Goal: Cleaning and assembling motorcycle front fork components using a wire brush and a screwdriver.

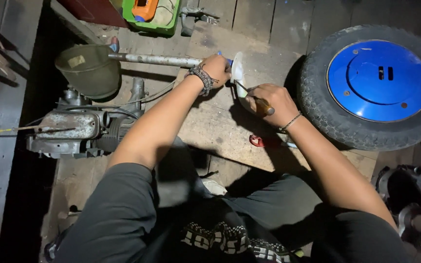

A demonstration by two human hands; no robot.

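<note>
Left hand (215, 68) grips a metal shaft (157, 60) while right hand (269, 103), just beside, holds a screwdriver (255, 99) against its white disc (237, 73).

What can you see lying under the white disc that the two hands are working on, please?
A bare wooden board lies under the white disc. Left hand grips the metal tube; right hand holds a wooden-handled tool. The hands hide the joint.

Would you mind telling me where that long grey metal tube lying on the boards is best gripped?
Grip the grey metal tube along its bare middle, from above. It lies flat and is free there: the left hand covers one end, and the green funnel crowds the other.
</note>
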